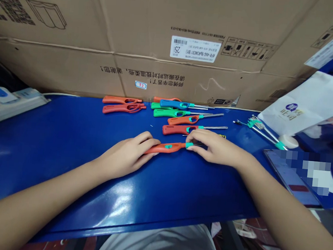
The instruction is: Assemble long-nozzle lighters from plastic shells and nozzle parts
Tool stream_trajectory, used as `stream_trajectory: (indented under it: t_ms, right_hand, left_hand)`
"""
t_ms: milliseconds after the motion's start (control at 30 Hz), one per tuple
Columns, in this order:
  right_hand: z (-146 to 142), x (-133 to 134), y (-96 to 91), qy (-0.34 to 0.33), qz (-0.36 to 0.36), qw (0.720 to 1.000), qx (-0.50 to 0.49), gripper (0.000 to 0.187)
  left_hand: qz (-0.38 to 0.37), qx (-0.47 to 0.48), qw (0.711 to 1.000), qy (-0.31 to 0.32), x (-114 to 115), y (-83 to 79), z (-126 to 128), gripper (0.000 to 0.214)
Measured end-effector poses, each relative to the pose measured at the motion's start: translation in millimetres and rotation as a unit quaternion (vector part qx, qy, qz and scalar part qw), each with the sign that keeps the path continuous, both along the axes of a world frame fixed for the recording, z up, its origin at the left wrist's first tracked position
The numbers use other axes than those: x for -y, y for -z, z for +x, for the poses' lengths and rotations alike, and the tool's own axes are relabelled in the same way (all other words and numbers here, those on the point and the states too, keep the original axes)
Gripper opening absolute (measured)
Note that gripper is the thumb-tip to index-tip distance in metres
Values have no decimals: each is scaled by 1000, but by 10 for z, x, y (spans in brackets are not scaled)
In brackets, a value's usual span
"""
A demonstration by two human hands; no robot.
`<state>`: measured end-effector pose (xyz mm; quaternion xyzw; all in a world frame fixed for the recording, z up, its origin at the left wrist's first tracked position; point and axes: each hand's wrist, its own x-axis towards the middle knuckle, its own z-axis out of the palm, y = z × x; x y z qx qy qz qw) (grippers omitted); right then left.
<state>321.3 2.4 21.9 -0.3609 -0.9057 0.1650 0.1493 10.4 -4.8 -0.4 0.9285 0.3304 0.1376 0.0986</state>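
Observation:
An orange gas lighter (168,147) with a teal trigger lies sideways between my two hands, just above the blue table. The fingers of my left hand (131,153) wrap round its handle end. My right hand (208,146) pinches the teal collar at the front, and its fingers cover most of the metal tube. Close beyond lies a red lighter (173,130) with its metal tube pointing right. Behind it are an orange lighter (181,120), a green lighter (167,112) and a blue lighter (172,104). Two orange-red lighter bodies (121,108) without tubes lie farther left.
A large cardboard box (139,41) walls off the back of the blue table (65,151). Several loose metal tubes with teal collars (261,129) lie at right, by a white paper bag (308,102) and a phone (290,176). A power strip (19,106) stands at left.

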Motion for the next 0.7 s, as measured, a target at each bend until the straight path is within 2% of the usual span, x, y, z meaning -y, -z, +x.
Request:
stream_trajectory:
  t_ms: [267, 433, 700]
  right_hand:
    - [-39, -32, 128, 6, 104, 994, -35, 17]
    - [-43, -4, 99, 8, 145, 989, 14, 25]
    - [-145, 27, 171, -25, 237, 969, 64, 29]
  left_hand:
    - [42, 58, 997, -21, -11, 29, 3, 31]
    - [53, 88, 995, -7, 0, 54, -11, 32]
    - [-5, 158, 987, 9, 61, 24, 39, 18]
